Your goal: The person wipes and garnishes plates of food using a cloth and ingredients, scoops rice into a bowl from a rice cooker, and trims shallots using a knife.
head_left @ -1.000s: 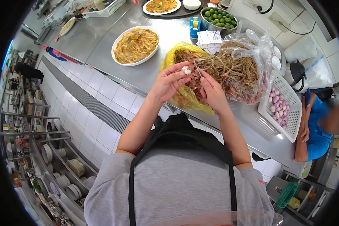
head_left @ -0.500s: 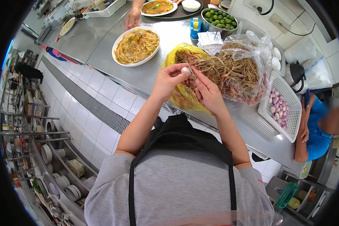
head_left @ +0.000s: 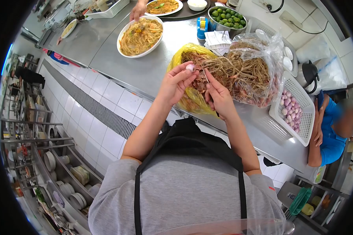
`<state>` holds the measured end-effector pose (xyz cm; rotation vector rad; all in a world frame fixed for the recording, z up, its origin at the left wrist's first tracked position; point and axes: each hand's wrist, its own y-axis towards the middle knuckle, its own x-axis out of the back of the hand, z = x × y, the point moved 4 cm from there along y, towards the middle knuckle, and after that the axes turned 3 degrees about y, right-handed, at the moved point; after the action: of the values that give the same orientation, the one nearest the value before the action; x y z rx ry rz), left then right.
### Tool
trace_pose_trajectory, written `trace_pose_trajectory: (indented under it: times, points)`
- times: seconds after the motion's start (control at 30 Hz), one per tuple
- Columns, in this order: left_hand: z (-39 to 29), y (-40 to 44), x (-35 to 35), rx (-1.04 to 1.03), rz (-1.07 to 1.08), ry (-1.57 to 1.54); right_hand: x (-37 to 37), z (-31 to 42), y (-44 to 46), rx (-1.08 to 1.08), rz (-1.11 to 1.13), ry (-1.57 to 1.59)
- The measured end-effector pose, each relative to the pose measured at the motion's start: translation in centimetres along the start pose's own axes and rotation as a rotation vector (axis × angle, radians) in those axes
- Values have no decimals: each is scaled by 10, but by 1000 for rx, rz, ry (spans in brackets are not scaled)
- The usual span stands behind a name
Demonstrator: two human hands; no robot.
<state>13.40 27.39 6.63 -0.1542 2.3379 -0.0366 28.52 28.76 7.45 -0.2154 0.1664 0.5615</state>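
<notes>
Between the thumb and fingers of my left hand point(head_left: 175, 83) is a small pinkish-white shallot point(head_left: 190, 67). My right hand point(head_left: 220, 97) is closed around the handle of a small knife point(head_left: 205, 75), its blade pointing up and a little apart from the shallot. Both hands are over a yellow plastic bag point(head_left: 177, 55) that holds shallot skins and scraps. Right beside it lies a clear plastic bag point(head_left: 276, 49) of shallots with long dried stalks point(head_left: 245, 72). A white perforated basket point(head_left: 304, 98) on the right holds several peeled shallots point(head_left: 290, 109).
A co-worker's hand point(head_left: 138, 11) touches a bowl of noodles point(head_left: 141, 37) across the steel counter point(head_left: 106, 58). A steel bowl of green limes point(head_left: 227, 18), a blue tape dispenser point(head_left: 202, 27) and paper slips point(head_left: 217, 40) stand behind the bags. A person in blue point(head_left: 331, 133) leans at the right.
The knife has come away from the shallot, with my right hand slightly lower and my left hand turned more open. The co-worker's hand and the noodle bowl have moved farther back.
</notes>
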Motion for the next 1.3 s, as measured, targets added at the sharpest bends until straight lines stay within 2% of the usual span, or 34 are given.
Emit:
trace_pose_trajectory:
  times: [0.17,0.23,0.47,0.53,0.67,0.73,0.87,0.93,0.97,1.03,1.3]
  points:
    - [3,1,-2,24,-47,17,-3,4,-4,-44,-17,-64]
    - [3,1,-3,3,-47,62,-11,16,-10,99,47,-90]
    - [-1,1,-9,-49,-32,163,-12,18,-8,144,73,-144]
    - [-5,1,-11,-158,19,313,-11,16,-4,216,45,-167]
    - [-8,1,-16,-184,51,415,-5,17,0,164,40,-38]
    - [-7,2,-15,-90,61,241,2,15,-2,21,45,136]
    - [-11,-3,-18,-34,51,199,2,12,-1,105,-12,-38]
    - [-9,-4,-15,-40,20,224,-7,16,-7,197,59,-137]
    - [-8,-4,-15,-40,20,224,-8,19,-9,197,59,-137]
    - [-9,-5,-16,-95,36,292,-11,19,-10,55,80,-98]
    - [-9,-7,-15,-246,-33,375,-20,20,-12,99,92,-70]
